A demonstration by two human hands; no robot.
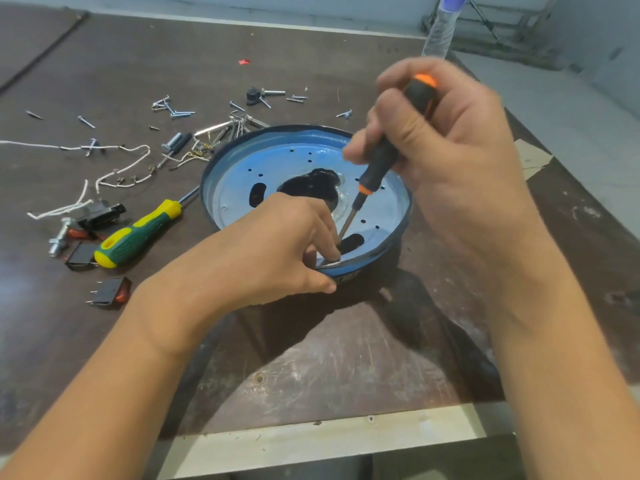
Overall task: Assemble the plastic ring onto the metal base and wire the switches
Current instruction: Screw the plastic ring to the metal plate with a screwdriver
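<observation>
Head camera view: a person works over a round silvery metal base (277,161) seated in a dark blue plastic ring (367,263), the assembly lying at the middle of a scuffed brown table (346,358). The right hand (450,140) is clenched around the handle of a black-and-orange screwdriver (381,161), whose shaft slants down to about 5 o'clock on the base, beside an oval slot. The left hand (277,247) curls over the near rim there, fingertips pinched at the tool's tip, thumb pressed against the outside of the ring; whether a screw sits between those fingers cannot be told. This looks like an early fastening step, with no switch yet fitted. To do it well, the shaft should probably be brought closer to upright over the hole, pressed down firmly before turning, and the left fingers drawn back once the thread bites, while the thumb keeps the ring from shifting. From 9 to 7 o'clock of the base lie a green-and-yellow screwdriver (138,233), its shaft running in under the ring's edge, black rocker switches with red buttons (110,291) and tangled white wires (114,174); loose screws (176,110) are scattered toward 11 o'clock, and a clear plastic bottle (441,29) stands at 1 o'clock. The left fingers themselves crowd the tip and hide the hole.
</observation>
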